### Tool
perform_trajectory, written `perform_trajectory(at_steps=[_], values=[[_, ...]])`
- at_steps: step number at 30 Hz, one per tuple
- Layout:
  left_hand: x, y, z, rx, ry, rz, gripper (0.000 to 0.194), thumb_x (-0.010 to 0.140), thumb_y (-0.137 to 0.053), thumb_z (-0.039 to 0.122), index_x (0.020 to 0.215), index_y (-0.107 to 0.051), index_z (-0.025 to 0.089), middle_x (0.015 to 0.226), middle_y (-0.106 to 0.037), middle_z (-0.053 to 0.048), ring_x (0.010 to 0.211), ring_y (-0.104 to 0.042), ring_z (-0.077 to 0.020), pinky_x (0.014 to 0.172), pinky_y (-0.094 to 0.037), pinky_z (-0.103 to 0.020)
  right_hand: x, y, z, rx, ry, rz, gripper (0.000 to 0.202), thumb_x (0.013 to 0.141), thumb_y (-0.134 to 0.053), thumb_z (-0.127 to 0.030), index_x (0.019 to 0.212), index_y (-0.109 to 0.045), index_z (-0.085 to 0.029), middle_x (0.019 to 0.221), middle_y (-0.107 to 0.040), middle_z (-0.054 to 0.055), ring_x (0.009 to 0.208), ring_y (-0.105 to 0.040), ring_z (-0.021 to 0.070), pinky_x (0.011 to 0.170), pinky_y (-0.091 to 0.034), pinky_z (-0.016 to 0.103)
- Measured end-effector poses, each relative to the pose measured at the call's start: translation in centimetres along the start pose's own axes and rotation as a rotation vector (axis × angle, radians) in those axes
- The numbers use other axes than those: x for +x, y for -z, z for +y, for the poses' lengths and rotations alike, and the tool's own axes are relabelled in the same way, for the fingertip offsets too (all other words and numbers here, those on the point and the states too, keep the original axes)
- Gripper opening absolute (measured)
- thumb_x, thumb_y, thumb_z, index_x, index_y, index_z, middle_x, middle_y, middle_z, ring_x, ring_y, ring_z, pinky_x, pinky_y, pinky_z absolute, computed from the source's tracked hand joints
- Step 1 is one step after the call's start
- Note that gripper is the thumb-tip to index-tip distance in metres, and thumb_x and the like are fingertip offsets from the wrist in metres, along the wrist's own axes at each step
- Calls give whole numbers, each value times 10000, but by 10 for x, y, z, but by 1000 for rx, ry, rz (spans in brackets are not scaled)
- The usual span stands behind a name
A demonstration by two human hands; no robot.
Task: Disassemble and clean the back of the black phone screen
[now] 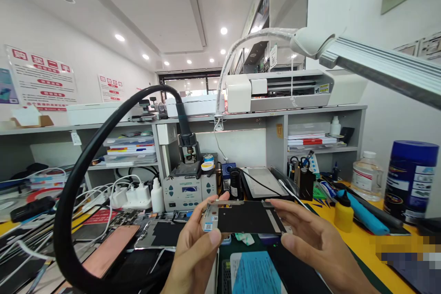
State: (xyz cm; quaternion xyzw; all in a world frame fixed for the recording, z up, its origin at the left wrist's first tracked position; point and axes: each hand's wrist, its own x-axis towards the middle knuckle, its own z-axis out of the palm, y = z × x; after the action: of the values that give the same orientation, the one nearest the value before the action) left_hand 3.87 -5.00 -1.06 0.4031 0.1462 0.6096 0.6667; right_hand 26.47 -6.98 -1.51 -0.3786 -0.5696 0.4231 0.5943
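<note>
A phone screen assembly [246,218], its black back side facing me with metal edges and a small printed label at the left end, is held up level over the bench. My left hand [196,243] pinches its left end, thumb on the near edge and fingers behind. At the opposite end, my right hand [310,239] grips it between thumb and fingers. Below lies a blue written-on sheet [257,273]. Another opened phone part [161,234] with a black back rests left of my left hand.
A thick black hose [64,183] arches across the left from the hot-air station [189,193]. A pink phone back [112,250] and tangled cables lie left. On the right stand a yellow bottle [343,213], a clear jug [367,177] and a blue can [409,181]. A lamp arm [382,64] hangs above.
</note>
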Motion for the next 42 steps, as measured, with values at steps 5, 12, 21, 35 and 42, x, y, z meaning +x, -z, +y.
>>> perform_trajectory(at_steps=[5,12,21,35,42], values=[[0,-2,0,13,-6,-7,476,718,-786,279,1184,-705,234,1384,-631,-120,1279,-551,-375,1147,-301,-521,1,1,2,17,7,-2,527,753,-785,-515,1209,-696,-265,1344,-657,116,1336,-511,373,1010,-532,410],[-2,-1,-2,11,-28,62,498,723,-800,245,1211,-697,234,1351,-640,-120,1252,-568,-368,1107,-365,-510,1,3,8,3,13,88,530,745,-800,-491,1220,-688,-285,1310,-683,104,1300,-556,345,992,-545,365],[0,0,-4,90,-51,73,523,705,-817,287,1212,-697,239,1354,-624,-121,1247,-558,-372,1024,-447,-468,-1,-4,4,46,32,124,575,750,-788,-520,1263,-649,-300,1332,-674,95,1315,-544,353,924,-590,336],[-4,-2,-2,315,-130,126,702,675,-806,401,1332,-592,280,1328,-611,-105,1355,-426,-385,1145,-286,-483,-2,4,9,-26,61,135,634,755,-762,-549,1321,-613,-308,1363,-640,108,1353,-482,387,1025,-516,446],[-5,-6,-2,286,-114,114,752,684,-790,395,1378,-517,300,1338,-591,-101,1295,-489,-380,1034,-418,-443,-2,6,11,-42,68,12,753,768,-722,-609,1418,-502,-299,1411,-580,127,1342,-490,367,1072,-451,475]])
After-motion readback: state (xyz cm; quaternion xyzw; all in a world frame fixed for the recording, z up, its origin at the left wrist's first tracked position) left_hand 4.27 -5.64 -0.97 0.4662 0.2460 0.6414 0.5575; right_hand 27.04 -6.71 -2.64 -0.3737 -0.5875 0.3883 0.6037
